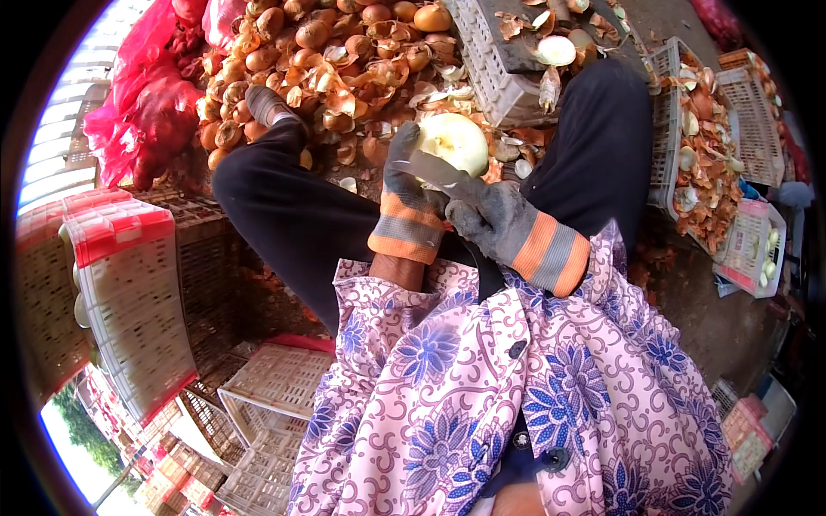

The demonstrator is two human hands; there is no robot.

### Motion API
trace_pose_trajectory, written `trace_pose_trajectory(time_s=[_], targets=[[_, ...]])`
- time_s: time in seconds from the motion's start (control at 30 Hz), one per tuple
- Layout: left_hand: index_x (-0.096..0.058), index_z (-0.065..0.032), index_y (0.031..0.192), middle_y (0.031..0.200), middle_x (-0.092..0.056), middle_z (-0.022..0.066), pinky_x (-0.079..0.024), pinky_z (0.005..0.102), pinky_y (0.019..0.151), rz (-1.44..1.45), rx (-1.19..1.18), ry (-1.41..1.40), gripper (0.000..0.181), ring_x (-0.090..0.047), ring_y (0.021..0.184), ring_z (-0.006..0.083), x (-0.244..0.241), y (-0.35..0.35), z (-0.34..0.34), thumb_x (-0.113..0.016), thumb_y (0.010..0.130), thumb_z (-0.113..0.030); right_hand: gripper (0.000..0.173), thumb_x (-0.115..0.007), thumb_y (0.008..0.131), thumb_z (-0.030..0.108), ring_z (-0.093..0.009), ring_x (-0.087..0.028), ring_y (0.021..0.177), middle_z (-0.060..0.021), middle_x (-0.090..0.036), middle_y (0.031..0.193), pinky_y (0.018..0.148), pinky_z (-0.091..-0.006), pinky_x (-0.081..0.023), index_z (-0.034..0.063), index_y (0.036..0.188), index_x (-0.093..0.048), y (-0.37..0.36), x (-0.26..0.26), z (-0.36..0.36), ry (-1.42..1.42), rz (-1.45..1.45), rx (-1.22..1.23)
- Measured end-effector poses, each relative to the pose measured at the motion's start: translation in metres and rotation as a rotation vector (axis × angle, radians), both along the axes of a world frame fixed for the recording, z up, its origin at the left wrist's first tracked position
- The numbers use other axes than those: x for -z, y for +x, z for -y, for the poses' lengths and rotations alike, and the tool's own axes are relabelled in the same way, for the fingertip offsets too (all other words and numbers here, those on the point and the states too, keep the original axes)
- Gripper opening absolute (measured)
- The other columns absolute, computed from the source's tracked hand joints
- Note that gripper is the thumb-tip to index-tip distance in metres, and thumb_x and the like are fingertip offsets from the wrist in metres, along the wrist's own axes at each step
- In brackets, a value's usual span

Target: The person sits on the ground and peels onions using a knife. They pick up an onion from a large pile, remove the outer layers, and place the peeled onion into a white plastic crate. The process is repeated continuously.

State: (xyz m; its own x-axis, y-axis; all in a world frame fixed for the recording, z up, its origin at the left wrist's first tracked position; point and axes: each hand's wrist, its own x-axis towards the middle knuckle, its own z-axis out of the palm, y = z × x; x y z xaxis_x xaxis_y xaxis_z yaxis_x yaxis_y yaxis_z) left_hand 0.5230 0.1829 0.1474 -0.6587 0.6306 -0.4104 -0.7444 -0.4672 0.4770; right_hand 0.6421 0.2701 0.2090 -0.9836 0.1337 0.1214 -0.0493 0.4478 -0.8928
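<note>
A large peeled onion [453, 143], pale and smooth, rests in my left hand [408, 177], which wears a grey and orange work glove. My right hand [493, 216], gloved alike, grips a knife [445, 173] whose blade lies across the near side of the onion. The knife's handle is hidden in my fist. Beyond my hands lies a heap of unpeeled brown onions [313, 35], mixed with loose onion skins [348, 87].
An upturned plastic crate [490, 84] bears a dark board [513, 48] with a cut onion [556, 50]. Right of my knee, a crate [664, 122] overflows with peelings. Red mesh sacks [151, 109] and a red-rimmed crate [132, 303] stand left. Pale crates [277, 380] sit lower left.
</note>
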Motion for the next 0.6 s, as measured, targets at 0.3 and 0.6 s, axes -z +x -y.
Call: trace_pose_trajectory(time_s=[0.3, 0.6], targets=[[-0.054, -0.0019, 0.118, 0.111, -0.061, 0.0143, -0.051, 0.0466, 0.087, -0.046, 0.147, 0.064, 0.050, -0.059, 0.103, 0.0282, -0.028, -0.002, 0.003, -0.062, 0.083, -0.037, 0.055, -0.040, 0.093, 0.005, -0.003, -0.038, 0.044, 0.0010, -0.047, 0.069, 0.040, -0.0175, -0.035, 0.0221, 0.145, -0.031, 0.011, -0.013, -0.008, -0.430, 0.390, 0.210], [-0.053, 0.0031, 0.116, 0.105, -0.061, 0.0197, -0.057, 0.0457, 0.072, 0.023, 0.108, 0.089, 0.062, -0.064, 0.092, 0.0328, -0.019, -0.004, 0.012, -0.066, 0.079, -0.045, 0.052, -0.043, 0.095, 0.011, -0.004, -0.039, 0.048, 0.0021, -0.046, 0.066, 0.043, -0.0187, -0.036, 0.0221, 0.145, -0.031, 0.019, -0.005, -0.004, -0.636, 0.177, 0.008]])
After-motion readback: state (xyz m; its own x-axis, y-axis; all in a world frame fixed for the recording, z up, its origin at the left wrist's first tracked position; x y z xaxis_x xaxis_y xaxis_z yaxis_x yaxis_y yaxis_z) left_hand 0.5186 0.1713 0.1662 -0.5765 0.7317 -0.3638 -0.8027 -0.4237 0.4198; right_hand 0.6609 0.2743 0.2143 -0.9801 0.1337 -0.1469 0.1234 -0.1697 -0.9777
